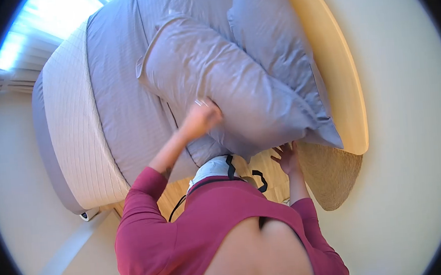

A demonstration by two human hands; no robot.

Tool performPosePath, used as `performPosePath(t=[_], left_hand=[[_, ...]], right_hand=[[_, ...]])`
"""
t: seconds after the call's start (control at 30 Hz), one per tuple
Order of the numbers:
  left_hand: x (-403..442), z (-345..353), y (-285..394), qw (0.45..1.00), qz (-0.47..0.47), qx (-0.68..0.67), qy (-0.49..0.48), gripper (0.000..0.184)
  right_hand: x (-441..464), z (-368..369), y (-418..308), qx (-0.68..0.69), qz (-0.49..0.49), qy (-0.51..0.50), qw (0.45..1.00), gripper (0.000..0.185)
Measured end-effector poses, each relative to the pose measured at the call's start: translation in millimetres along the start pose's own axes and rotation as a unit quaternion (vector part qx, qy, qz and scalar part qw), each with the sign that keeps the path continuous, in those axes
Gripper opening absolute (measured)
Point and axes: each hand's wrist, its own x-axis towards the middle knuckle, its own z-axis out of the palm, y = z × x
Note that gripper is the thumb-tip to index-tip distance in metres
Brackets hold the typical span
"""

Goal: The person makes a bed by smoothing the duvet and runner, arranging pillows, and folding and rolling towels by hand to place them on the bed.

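Observation:
A grey-lavender pillow (221,76) lies slanted across the bed, partly over a second grey pillow (275,36). Against the near side of the front pillow is my left hand (203,119), curled into a fist and slightly blurred, with no object visible in it. My right hand (287,159) is under the pillow's lower right edge, fingers spread, the tips close to or touching the fabric. The pillow's pointed corner (330,135) sticks out to the right of that hand.
Grey bedding (120,88) with a cream ribbed throw (73,117) covers the bed. A pale wooden headboard (341,68) curves along the right, above a woven piece (333,175). Curtains (17,80) hang at the upper left. A black strap (260,180) is near my waist.

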Motion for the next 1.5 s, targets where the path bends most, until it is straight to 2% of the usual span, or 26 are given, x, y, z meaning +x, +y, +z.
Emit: performPosePath(t=[0.07, 0.13, 0.17, 0.23, 0.27, 0.33, 0.4, 0.47, 0.5, 0.53, 0.57, 0.63, 0.67, 0.73, 0.8, 0.87, 0.93, 1.0, 1.07, 1.13, 1.2, 1.27, 1.33, 1.4, 1.47, 1.5], left_hand=[[26.8, -37.5, -36.8, 0.991, -0.04, -0.008, 0.128, 0.013], [52.7, -60.1, -71.7, 0.96, -0.116, 0.037, 0.252, 0.022], [68.0, -69.0, -101.5, 0.951, -0.14, 0.069, 0.268, 0.027], [97.9, -87.9, -162.8, 0.927, -0.201, 0.137, 0.286, 0.039], [114.6, -99.1, -186.9, 0.912, -0.236, 0.172, 0.288, 0.046], [150.2, -121.9, -226.4, 0.921, -0.252, 0.117, 0.274, 0.053], [182.2, -140.2, -267.0, 0.928, -0.267, 0.061, 0.254, 0.06], [205.0, -140.2, -303.8, 0.96, -0.176, 0.053, 0.212, 0.069], [219.0, -137.2, -296.3, 0.964, -0.172, 0.047, 0.199, 0.069], [233.2, -144.3, -287.8, 0.944, -0.27, -0.082, 0.17, 0.069], [237.9, -150.5, -280.8, 0.897, -0.369, -0.203, 0.137, 0.069], [242.2, -148.3, -262.5, 0.91, -0.367, -0.153, 0.122, 0.067], [243.8, -147.0, -259.9, 0.92, -0.357, -0.109, 0.115, 0.065], [261.2, -148.3, -256.1, 0.907, -0.364, -0.154, 0.142, 0.06], [293.9, -147.3, -169.7, 0.908, -0.288, -0.179, 0.246, 0.054], [344.7, -149.1, -194.7, 0.963, -0.076, -0.061, 0.253, 0.049], [396.8, -144.1, -151.0, 0.933, -0.152, -0.189, 0.267, 0.054], [455.5, -120.9, -224.1, 0.935, 0.053, 0.02, 0.349, 0.029], [464.1, -107.5, -179.3, 0.933, -0.052, 0.0, 0.356, 0.032], [469.3, -95.2, -160.2, 0.927, -0.093, -0.004, 0.364, 0.037], [473.0, -89.2, -151.7, 0.924, -0.109, -0.006, 0.367, 0.043], [473.2, -88.1, -148.4, 0.925, -0.117, -0.014, 0.361, 0.048], [472.0, -85.2, -142.0, 0.929, -0.143, -0.035, 0.339, 0.054], [485.3, -73.2, -120.8, 0.879, -0.299, 0.166, 0.332, 0.055], [501.0, -104.7, -210.6, 0.931, -0.2, 0.178, 0.248, 0.057], [498.7, -98.0, -190.0, 0.917, -0.224, 0.232, 0.235, 0.059]], right_hand=[[10.2, 4.0, 4.3, -0.049, -0.049, 0.026, 0.997, 0.078], [24.4, 9.0, 8.1, -0.082, -0.185, 0.023, 0.979, 0.079], [30.0, 11.9, 4.2, -0.08, -0.185, 0.021, 0.979, 0.079], [33.3, 22.0, -4.6, -0.034, -0.287, 0.031, 0.957, 0.074], [28.3, 29.8, -9.2, -0.029, -0.289, 0.033, 0.956, 0.074], [7.7, 58.3, -26.6, -0.061, -0.401, 0.029, 0.914, 0.068], [-7.3, 89.1, -54.0, -0.108, -0.366, 0.078, 0.921, 0.066], [-13.4, 88.1, -50.8, -0.152, -0.323, 0.136, 0.924, 0.065], [-22.8, 77.5, -36.8, -0.24, -0.313, 0.147, 0.907, 0.062], [-31.0, 70.0, -25.8, -0.325, -0.301, 0.153, 0.883, 0.06], [-47.8, 88.1, -24.3, -0.312, -0.331, 0.127, 0.881, 0.055], [-72.5, 106.2, -21.1, -0.291, -0.356, 0.096, 0.883, 0.05], [-79.9, 103.3, -17.6, -0.29, -0.318, 0.086, 0.899, 0.047], [-86.6, 105.0, -20.6, -0.282, -0.28, 0.078, 0.914, 0.044], [-94.7, 110.0, -30.8, -0.213, -0.292, 0.173, 0.916, 0.038], [-95.4, 89.4, -27.7, -0.253, -0.323, 0.16, 0.898, 0.042], [-85.6, 73.6, -13.9, -0.296, -0.348, 0.145, 0.878, 0.046], [-64.2, 61.8, -3.2, -0.306, -0.348, 0.296, 0.835, 0.044], [-44.1, 62.7, -23.8, -0.292, -0.395, 0.327, 0.807, 0.039], [-35.5, 59.9, -40.8, -0.274, -0.437, 0.367, 0.774, 0.035], [-34.1, 57.4, -53.2, -0.184, -0.424, 0.339, 0.82, 0.035], [-34.9, 52.4, -47.3, -0.249, -0.397, 0.354, 0.809, 0.038], [-38.7, 60.3, -37.9, -0.323, -0.385, 0.255, 0.826, 0.04], [-42.1, 71.2, -32.0, -0.292, -0.378, 0.221, 0.85, 0.042], [-56.1, 74.3, -31.3, -0.256, -0.367, 0.189, 0.874, 0.045], [-61.6, 74.1, -39.2, -0.269, -0.357, 0.168, 0.878, 0.047]])
